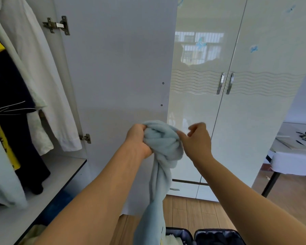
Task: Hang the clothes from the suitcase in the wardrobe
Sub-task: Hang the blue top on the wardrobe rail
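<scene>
**Bunched blue garment held at wardrobe, not yet on a hanger**

White wardrobe stood with its left door swung open; a white shirt and a dark garment with yellow trim hung inside, above a shelf. Wood flooring ran beneath, and a table stood at far right.

The left hand was clenched on a light blue garment, gathered into a twisted wad at chest height before the open door. The right hand pinched the wad's right edge with thumb and forefinger; motion blur obscured the other fingers. The garment's tail hung down towards the suitcase, open at the bottom edge.

Assessment: fabric appeared soft, thick, limp and light, with no slip or breakage risk. It would not hold shape. Recommended hold was at the shoulders or collar once shaken loose; neither was identifiable in the bunch.
</scene>
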A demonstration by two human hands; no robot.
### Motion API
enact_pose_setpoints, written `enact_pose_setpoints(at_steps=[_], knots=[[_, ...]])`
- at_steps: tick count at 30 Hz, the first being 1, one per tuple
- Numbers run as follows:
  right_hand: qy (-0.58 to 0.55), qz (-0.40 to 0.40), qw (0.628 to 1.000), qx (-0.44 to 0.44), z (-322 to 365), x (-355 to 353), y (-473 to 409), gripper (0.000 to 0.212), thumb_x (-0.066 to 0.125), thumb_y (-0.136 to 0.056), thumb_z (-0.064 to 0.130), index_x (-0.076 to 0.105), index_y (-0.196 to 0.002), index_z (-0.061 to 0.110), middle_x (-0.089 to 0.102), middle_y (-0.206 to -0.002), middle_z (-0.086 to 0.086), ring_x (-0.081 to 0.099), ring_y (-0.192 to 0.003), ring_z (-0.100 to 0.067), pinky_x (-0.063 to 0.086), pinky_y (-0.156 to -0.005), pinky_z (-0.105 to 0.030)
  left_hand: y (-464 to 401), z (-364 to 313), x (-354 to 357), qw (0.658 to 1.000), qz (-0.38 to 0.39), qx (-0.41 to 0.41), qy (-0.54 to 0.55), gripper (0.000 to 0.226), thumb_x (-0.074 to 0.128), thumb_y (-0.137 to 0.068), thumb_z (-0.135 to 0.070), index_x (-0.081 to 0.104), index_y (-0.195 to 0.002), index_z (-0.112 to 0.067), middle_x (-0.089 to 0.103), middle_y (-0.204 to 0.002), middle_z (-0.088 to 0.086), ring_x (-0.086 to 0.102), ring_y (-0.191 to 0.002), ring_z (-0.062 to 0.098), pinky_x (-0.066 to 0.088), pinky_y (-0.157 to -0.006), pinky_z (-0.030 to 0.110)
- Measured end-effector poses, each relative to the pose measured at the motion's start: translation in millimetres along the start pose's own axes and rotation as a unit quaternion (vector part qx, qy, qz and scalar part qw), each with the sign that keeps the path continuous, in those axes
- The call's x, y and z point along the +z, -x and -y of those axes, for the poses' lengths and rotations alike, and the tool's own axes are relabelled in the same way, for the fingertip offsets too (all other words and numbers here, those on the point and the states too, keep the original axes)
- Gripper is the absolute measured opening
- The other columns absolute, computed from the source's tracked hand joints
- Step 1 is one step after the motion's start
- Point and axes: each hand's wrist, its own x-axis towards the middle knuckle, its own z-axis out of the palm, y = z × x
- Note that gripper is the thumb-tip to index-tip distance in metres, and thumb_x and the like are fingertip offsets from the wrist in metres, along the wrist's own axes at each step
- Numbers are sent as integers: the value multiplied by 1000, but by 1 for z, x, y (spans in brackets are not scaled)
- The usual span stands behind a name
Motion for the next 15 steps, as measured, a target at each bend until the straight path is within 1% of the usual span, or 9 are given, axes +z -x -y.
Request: enact_pose_setpoints(at_steps=[2,4,5,7,9,11,12,13,15], knots=[[-50,-19,997,-60,22,-4,5,36,65,-85,45,47,-104,20,55,-87,2,54,-76,-10,42,-64,-22,3,-4,6,999,24,34,-30,35,33,-98,-13,56,-77,4,63,-76,18,59,-77,26,47,-89,39],[47,91,992,-75,35,-5,9,45,63,-83,55,54,-104,16,61,-89,-1,60,-81,-15,49,-71,-27,7,-3,15,995,54,40,-75,36,33,-100,-15,54,-76,1,58,-78,15,57,-76,23,47,-86,34],[86,162,982,-46,36,-4,9,49,63,-83,54,57,-105,11,65,-92,-5,63,-86,-19,53,-77,-32,7,-1,17,993,61,39,-96,37,33,-101,-16,53,-75,1,56,-78,14,55,-75,21,46,-83,31],[44,261,964,37,33,-7,7,43,65,-86,41,63,-107,3,69,-98,-14,69,-88,-27,58,-81,-40,3,2,16,992,37,42,-117,29,47,-98,-16,56,-76,1,59,-83,18,59,-77,23,48,-81,31],[18,254,965,59,29,-12,5,19,62,-88,17,66,-98,1,71,-92,-18,71,-79,-28,60,-75,-40,-4,7,7,994,9,49,-94,18,62,-89,-12,62,-89,6,64,-99,25,65,-86,30,53,-82,37],[-90,211,964,131,28,-14,3,13,52,-87,-3,65,-86,1,67,-81,-18,68,-67,-24,60,-63,-33,-2,10,2,993,50,38,-96,42,73,-77,-8,61,-110,13,63,-114,30,65,-100,35,55,-87,41],[-196,198,939,202,30,-14,0,19,46,-88,-9,61,-82,0,63,-77,-17,64,-65,-22,58,-57,-28,-3,12,0,989,84,37,-117,58,79,-69,-7,58,-119,13,62,-119,29,64,-103,35,55,-88,41],[-316,192,887,276,34,-16,-3,22,40,-90,-10,57,-80,-1,59,-77,-16,62,-70,-22,56,-57,-28,-2,14,-2,981,112,48,-150,67,82,-63,-6,56,-122,12,62,-119,28,65,-102,33,56,-86,39],[-478,184,770,380,44,-25,-16,27,31,-98,-2,51,-80,-5,58,-90,-15,58,-98,-25,51,-82,-32,-3,16,-5,960,110,99,-239,66,85,-62,-8,55,-120,5,67,-113,22,67,-97,28,56,-79,34]])
